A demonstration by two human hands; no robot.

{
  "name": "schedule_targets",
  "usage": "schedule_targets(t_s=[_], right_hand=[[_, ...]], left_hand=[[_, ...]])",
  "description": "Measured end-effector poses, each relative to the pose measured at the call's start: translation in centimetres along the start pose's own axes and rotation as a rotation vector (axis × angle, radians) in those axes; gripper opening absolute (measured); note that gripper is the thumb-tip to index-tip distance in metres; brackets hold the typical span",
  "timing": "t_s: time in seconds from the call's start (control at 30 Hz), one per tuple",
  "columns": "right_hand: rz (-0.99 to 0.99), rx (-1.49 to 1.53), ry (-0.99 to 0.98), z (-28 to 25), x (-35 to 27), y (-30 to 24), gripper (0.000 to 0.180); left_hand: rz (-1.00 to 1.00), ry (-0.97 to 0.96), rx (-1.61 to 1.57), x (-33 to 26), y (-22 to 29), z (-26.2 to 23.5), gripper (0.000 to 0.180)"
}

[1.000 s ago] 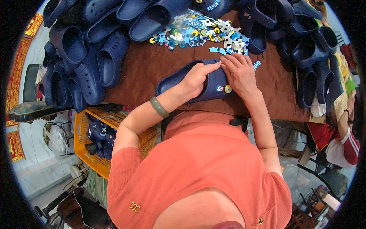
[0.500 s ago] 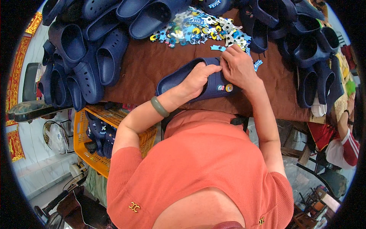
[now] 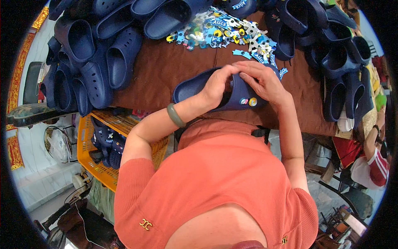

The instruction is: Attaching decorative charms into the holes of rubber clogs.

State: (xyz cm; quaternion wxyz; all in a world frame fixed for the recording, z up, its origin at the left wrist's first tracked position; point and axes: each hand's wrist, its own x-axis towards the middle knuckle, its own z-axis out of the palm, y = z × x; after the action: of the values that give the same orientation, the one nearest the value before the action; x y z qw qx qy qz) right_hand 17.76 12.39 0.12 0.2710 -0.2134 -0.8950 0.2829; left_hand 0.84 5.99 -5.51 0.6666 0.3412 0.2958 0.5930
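Note:
A navy blue clog (image 3: pixel 195 85) lies on its side at the near edge of the brown-covered table (image 3: pixel 161 74). My left hand (image 3: pixel 217 85) grips the clog's middle, thumb inside its opening. My right hand (image 3: pixel 263 79) rests over the clog's toe part, fingers pressing on its top. Two small round charms (image 3: pixel 248 101) sit on the clog's front. A green bangle (image 3: pixel 175 115) is on my left wrist.
Piles of navy clogs (image 3: pixel 89 62) lie at the left, back and right (image 3: pixel 344 62) of the table. A heap of colourful small charms (image 3: pixel 219 29) lies behind my hands. An orange crate (image 3: pixel 93 166) with clogs stands lower left. Another person's sleeve (image 3: pixel 373 164) shows at right.
My right hand has shifted slightly up and left over the clog's toe, closer to my left hand. The clog stays in about the same place.

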Motion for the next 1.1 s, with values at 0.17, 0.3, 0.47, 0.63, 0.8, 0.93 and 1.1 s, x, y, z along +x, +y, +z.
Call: schedule_targets(t_s=[0.17,0.3,0.47,0.63,0.8,0.93,1.1], right_hand=[[-0.078,-0.092,0.041,-0.6,-0.6,-0.2,0.020],[-0.015,0.100,-0.086,-2.1,1.0,0.7,0.016],[0.254,-0.292,-0.224,-1.3,5.6,7.4,0.025],[0.214,-0.883,-0.191,1.0,6.8,11.6,0.029],[0.155,-0.784,-0.172,1.2,6.5,11.2,0.018],[0.084,-0.835,-0.055,1.6,6.2,11.2,0.014],[0.166,-0.599,0.078,1.0,6.6,9.1,0.015]], left_hand=[[-0.312,0.140,-0.120,1.1,0.5,-0.8,0.027],[-0.371,0.107,-0.172,1.3,1.5,-0.1,0.026],[-0.412,0.136,-0.098,1.1,1.9,0.1,0.023],[-0.433,0.136,-0.126,1.4,2.4,0.4,0.022],[-0.413,0.163,-0.234,1.0,2.1,0.5,0.024],[-0.462,0.156,-0.314,1.1,1.7,0.2,0.029],[-0.503,0.065,-0.326,1.2,1.9,-0.5,0.033]])
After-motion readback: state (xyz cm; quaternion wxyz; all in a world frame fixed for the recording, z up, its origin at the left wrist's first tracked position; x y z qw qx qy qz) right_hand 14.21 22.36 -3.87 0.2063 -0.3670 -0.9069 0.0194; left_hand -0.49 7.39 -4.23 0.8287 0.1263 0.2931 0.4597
